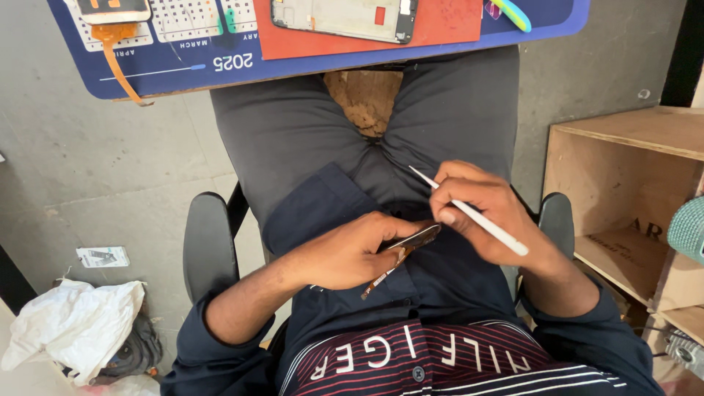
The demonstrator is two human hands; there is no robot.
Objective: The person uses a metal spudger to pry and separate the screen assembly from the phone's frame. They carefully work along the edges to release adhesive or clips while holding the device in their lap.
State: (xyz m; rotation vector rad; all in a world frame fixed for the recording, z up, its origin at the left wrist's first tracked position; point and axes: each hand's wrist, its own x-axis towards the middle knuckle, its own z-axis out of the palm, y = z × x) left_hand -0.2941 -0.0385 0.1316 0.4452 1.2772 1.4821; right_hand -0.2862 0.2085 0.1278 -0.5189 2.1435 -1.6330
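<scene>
My left hand [345, 253] grips a thin dark phone part with a brown edge [412, 240], held over my lap. My right hand [484, 209] holds a slim white stick tool [469, 213] slanted across its fingers, its thumb touching the end of the phone part. An opened phone body [345, 18] lies on an orange mat [440, 22] on the blue desk mat [308, 62] at the top. Another phone part with an orange ribbon cable [114, 44] lies at the top left.
I sit in a chair with black armrests [209, 242]. A wooden shelf box [631, 198] stands at the right. White crumpled bags [70, 326] and a small packet [103, 257] lie on the grey floor at left. A green-yellow tool [513, 13] rests on the desk.
</scene>
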